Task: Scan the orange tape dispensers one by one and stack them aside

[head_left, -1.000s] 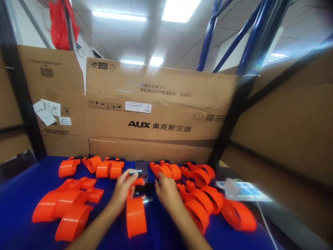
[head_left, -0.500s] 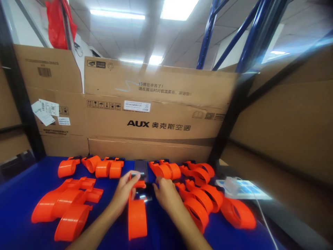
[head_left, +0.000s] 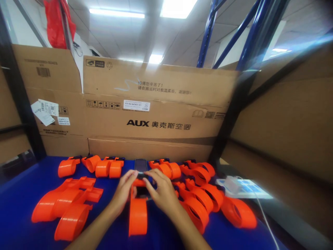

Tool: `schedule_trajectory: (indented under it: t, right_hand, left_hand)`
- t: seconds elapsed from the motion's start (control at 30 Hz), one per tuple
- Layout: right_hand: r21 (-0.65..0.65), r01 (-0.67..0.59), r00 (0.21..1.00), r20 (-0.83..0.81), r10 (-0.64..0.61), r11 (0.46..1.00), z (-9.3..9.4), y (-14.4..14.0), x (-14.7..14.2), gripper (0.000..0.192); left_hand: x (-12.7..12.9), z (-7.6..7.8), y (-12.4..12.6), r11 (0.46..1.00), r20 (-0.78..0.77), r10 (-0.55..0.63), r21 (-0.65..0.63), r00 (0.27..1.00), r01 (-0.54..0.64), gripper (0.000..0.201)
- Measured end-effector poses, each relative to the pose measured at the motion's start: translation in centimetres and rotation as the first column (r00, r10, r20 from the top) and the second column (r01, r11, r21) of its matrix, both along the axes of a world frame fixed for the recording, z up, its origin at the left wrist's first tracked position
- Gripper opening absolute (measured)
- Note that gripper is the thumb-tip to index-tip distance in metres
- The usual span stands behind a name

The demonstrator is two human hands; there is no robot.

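At the middle of the blue table, my left hand (head_left: 124, 191) grips an orange plastic ring bracket (head_left: 138, 217) by its upper end, with the broad ring hanging toward me. My right hand (head_left: 161, 189) is closed with thumb and fingers on a small dark piece (head_left: 142, 175) at the top of the same bracket. Both sets of fingertips nearly meet there. The exact shape of the dark piece is partly covered by the fingers. Just beyond the hands lies a phone-like dark device (head_left: 141, 164), screen up.
Plain orange brackets (head_left: 70, 205) lie in a group at left. Orange brackets with black pieces (head_left: 116, 168) line the back, and several more (head_left: 200, 201) lie at right. A cardboard box wall (head_left: 156, 114) stands behind. A white cable (head_left: 264, 215) runs down at right.
My right hand has risen and come left, from beside the bracket to the dark piece at its top. My left hand keeps its hold, nearly still. The device behind shows more clearly.
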State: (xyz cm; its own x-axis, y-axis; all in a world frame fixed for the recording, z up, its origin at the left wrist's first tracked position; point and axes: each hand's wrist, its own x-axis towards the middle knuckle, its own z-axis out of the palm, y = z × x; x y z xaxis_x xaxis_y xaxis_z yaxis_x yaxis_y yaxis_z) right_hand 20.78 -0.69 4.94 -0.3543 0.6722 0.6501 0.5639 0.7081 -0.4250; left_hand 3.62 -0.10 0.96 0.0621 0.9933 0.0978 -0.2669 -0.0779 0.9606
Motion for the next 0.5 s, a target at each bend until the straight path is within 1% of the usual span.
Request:
schedule_trajectory:
  t: [0.07, 0.13, 0.2, 0.27, 0.33, 0.4, 0.5]
  right_hand:
    - [0.008, -0.006, 1.0, -0.021, 0.006, 1.0, -0.3, 0.4, 0.1, 0.022]
    - [0.022, -0.009, 0.999, -0.033, 0.01, 1.0, -0.4, 0.7, 0.3, 0.022]
    - [0.04, 0.003, 1.0, -0.03, -0.002, 0.999, -0.5, 0.9, 0.5, 0.023]
    - [0.06, 0.046, 0.999, -0.009, -0.045, 0.997, -0.4, 1.1, 0.9, 0.024]
    - [0.06, 0.116, 0.991, 0.057, -0.119, 0.991, -0.3, 1.2, 1.4, 0.024]
    - [0.037, 0.173, 0.969, 0.172, -0.177, 0.984, -0.3, 1.3, 1.9, 0.024]
    - [0.001, 0.169, 0.927, 0.339, -0.16, 0.986, -0.3, 1.3, 2.3, 0.022]
  left_hand:
    - [-0.1, 0.1, 0.0, 0.999, 0.024, -0.039, -0.03, 0.999, 0.04, 0.041]
    - [-0.3, 0.2, 0.2, 0.999, 0.044, -0.045, -0.028, 0.998, 0.046, 0.044]
    - [-0.5, 0.2, 0.5, 1.0, 0.092, 0.002, -0.02, 0.996, -0.001, 0.048]
    - [-0.9, 0.4, 1.0, 0.996, 0.179, 0.065, -0.07, 0.982, -0.053, 0.047]
    - [-1.3, 0.7, 1.4, 0.987, 0.29, 0.102, -0.147, 0.952, -0.061, 0.041]
    - [-1.7, 1.1, 1.5, 0.981, 0.405, 0.121, -0.191, 0.906, -0.045, 0.033]
    - [-1.9, 1.7, 1.4, 0.977, 0.527, 0.152, -0.21, 0.836, -0.045, 0.023]
